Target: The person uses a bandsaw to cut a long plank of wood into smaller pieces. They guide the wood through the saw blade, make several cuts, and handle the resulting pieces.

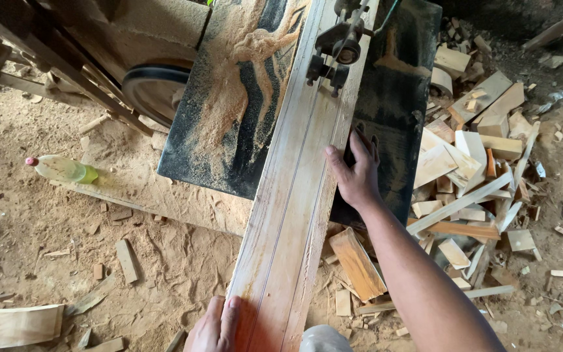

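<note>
Left hand: the left hand [215, 326] lies flat at the bottom edge of view, fingers pressed on the near end of the plank, grasping nothing.
Plank: the long pale plank [294, 189] runs from that hand away up the middle, over the dark saw table [229, 117], with pencil lines along its length.
Right hand: the right hand [354, 173] sits farther along, at the plank's right edge, thumb on the wood, fingers spread on the table beside it; it presses rather than closes on anything.
Blade guide: the black blade guide [337, 49] stands over the plank beyond both hands.
Sawdust: heaped sawdust [242, 72] covers the table left of the plank.
Offcuts: a pile of wood offcuts [477, 156] lies right of the table.
Bottle: a plastic bottle [63, 169] lies on the dusty floor at left.
</note>
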